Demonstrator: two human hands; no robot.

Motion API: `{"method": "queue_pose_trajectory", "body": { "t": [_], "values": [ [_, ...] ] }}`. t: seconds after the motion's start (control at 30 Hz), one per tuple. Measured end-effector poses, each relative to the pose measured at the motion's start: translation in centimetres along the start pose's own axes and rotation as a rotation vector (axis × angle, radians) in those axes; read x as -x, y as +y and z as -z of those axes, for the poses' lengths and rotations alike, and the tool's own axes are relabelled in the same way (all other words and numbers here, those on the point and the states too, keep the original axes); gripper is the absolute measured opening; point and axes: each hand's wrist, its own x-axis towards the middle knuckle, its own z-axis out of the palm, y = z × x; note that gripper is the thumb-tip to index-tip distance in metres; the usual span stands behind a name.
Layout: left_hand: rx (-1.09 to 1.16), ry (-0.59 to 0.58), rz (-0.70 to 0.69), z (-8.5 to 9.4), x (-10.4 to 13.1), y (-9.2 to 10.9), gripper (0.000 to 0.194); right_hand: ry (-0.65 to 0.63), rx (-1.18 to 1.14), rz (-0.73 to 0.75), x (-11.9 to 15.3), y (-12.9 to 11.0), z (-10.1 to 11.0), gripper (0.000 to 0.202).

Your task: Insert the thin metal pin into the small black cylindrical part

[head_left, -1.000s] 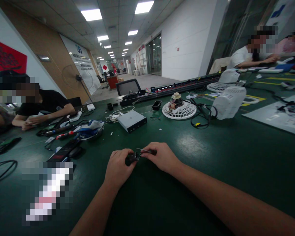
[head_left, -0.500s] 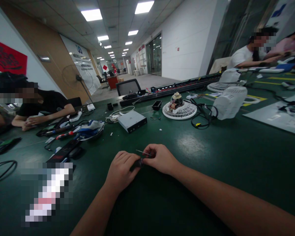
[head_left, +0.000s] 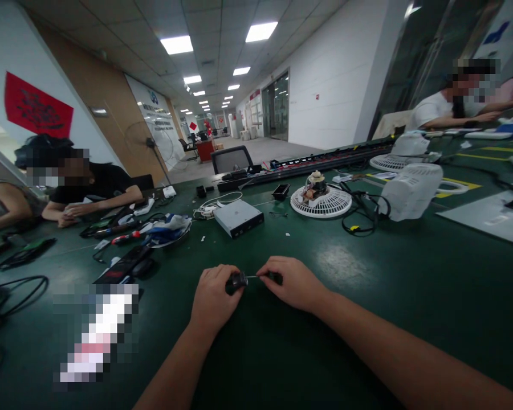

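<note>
My left hand is closed around a short dark handle that looks like a screwdriver's. From its right end a thin metal shaft runs across to my right hand, whose thumb and fingertips pinch the far end. Whether the shaft is seated in the handle is too small to tell. Both hands are just above the green tabletop, and a grey optical drive lies beyond them.
A white fan grille with a motor and a white plastic housing stand at the back right. Left are a blue-and-white cloth bundle and a black cable. Other people sit at both sides.
My right hand has moved a little away from the left, and the shaft has swung from slanting upward to level, lined up with the dark handle. The view has shifted slightly.
</note>
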Motion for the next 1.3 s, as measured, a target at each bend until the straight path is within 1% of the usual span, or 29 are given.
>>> {"method": "queue_pose_trajectory", "body": {
  "t": [0.13,0.27,0.4,0.5,0.67,0.73,0.83,0.93,1.0,1.1,1.3],
  "values": [
    [-0.004,-0.051,-0.061,0.0,0.0,0.7,0.019,-0.047,0.082,-0.021,0.0,-0.2,-0.4,0.017],
    [-0.011,-0.051,-0.056,0.1,-0.1,0.9,0.020,-0.088,0.068,0.005,0.2,-0.3,-0.5,0.016],
    [0.006,-0.062,-0.056,0.1,-0.1,0.7,0.021,-0.071,0.014,-0.032,0.2,-0.4,-0.6,0.018],
    [0.003,-0.067,-0.050,0.0,0.0,0.7,0.020,-0.064,0.041,-0.090,0.1,-0.5,-0.7,0.019],
    [-0.047,-0.054,0.050,-0.1,0.0,0.9,0.020,-0.055,0.217,-0.236,0.0,-0.7,-0.5,0.020],
    [-0.057,-0.045,0.094,-0.1,0.0,0.8,0.020,-0.046,0.228,-0.265,0.0,-0.8,-0.5,0.021],
    [-0.067,-0.030,0.167,-0.2,0.0,0.5,0.020,-0.068,0.135,-0.247,-0.1,-1.1,-0.8,0.023],
    [-0.053,-0.026,0.239,-0.2,0.0,0.2,0.019,-0.121,0.061,-0.183,-0.1,-1.4,-1.3,0.022],
    [-0.034,-0.023,0.258,-0.3,0.1,0.1,0.019,-0.156,0.042,-0.137,0.0,-1.3,-1.5,0.019],
    [-0.017,-0.031,0.233,-0.3,0.1,0.0,0.019,-0.159,0.002,-0.116,0.1,-1.1,-1.5,0.016],
    [-0.016,-0.086,0.056,-0.2,0.0,0.5,0.022,-0.022,-0.123,-0.213,-0.2,-0.4,-1.3,0.013]
  ]
}}
